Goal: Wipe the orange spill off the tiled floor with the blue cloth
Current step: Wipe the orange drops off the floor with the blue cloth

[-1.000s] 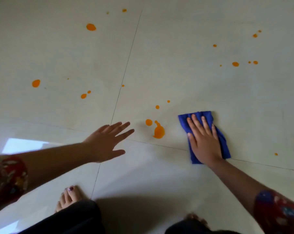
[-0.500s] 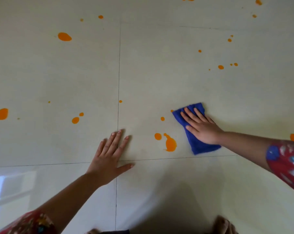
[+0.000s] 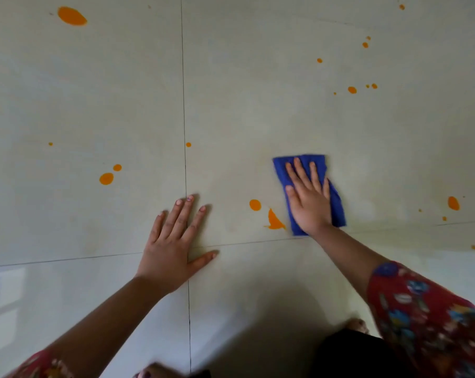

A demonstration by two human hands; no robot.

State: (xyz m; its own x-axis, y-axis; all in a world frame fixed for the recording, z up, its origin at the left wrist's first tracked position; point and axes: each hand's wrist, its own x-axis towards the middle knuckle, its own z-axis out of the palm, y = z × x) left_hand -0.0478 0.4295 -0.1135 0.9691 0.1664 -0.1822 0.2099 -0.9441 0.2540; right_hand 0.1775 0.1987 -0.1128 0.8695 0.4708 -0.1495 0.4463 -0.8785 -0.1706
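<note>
**Flat palm pins cloth beside orange smear on pale tiles**

The right hand covers the middle of the blue cloth, leaving only its far end, right flank and near corner on show. The fingers lie straight and slightly spread, pressing rather than gripping. The nearest smear of the orange spill meets the cloth's left edge; whether it runs underneath cannot be told. Toes beside dark clothing are blurred, and a second foot is cut off by the bottom edge, as is the left sleeve.

The left hand rests flat on the tiled floor, fingers straight and fanned, thumb out, lying across the crossing of two grout lines. A round drop sits between the two hands. More drops lie well apart on the left-hand tile and at far right. A red floral sleeve covers the right upper arm.

The cloth, folded to a rectangle, lies right of centre, just beyond the cross grout line. Its long axis runs away from the person, the far end leaning a little left.
</note>
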